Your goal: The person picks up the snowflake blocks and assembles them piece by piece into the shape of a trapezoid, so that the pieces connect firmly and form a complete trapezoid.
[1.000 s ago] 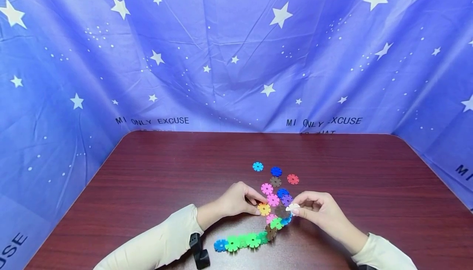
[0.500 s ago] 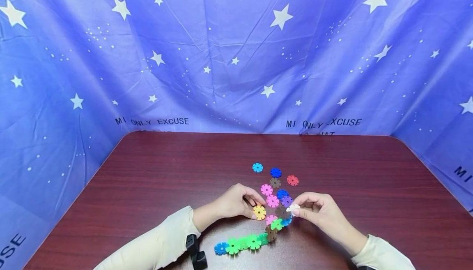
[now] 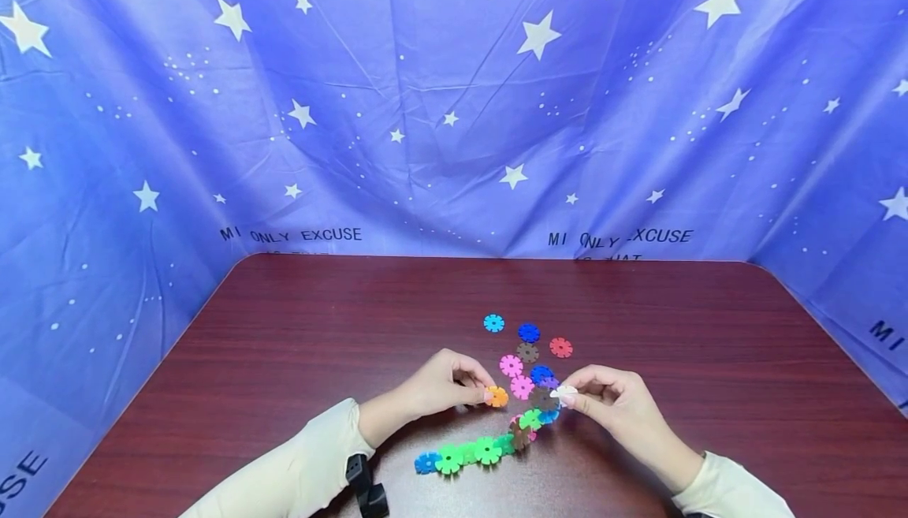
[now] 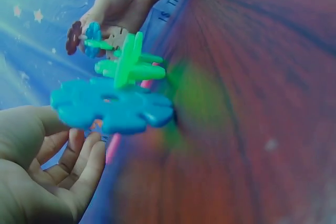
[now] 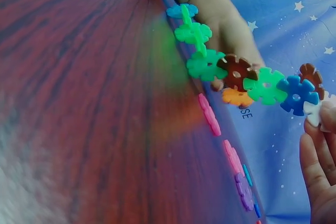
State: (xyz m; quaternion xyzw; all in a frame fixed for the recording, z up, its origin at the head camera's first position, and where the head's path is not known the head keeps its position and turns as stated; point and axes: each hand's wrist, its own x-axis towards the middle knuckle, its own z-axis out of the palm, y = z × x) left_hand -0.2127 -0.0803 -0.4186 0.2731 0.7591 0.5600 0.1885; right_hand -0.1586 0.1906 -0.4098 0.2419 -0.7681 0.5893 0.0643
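The left hand (image 3: pixel 454 382) pinches an orange notched disc (image 3: pixel 500 400), the right hand (image 3: pixel 620 404) a white disc (image 3: pixel 565 394) ending a disc chain (image 3: pixel 494 456), over a bench (image 3: pixel 319 313) spreading wide either side, its far edge (image 3: pixel 496 259) well beyond.

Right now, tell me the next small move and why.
Probably bring the orange disc toward the white disc at the end of the chain: the left hand pinches the orange one, separate from the chain, while the right hand steadies the white one.
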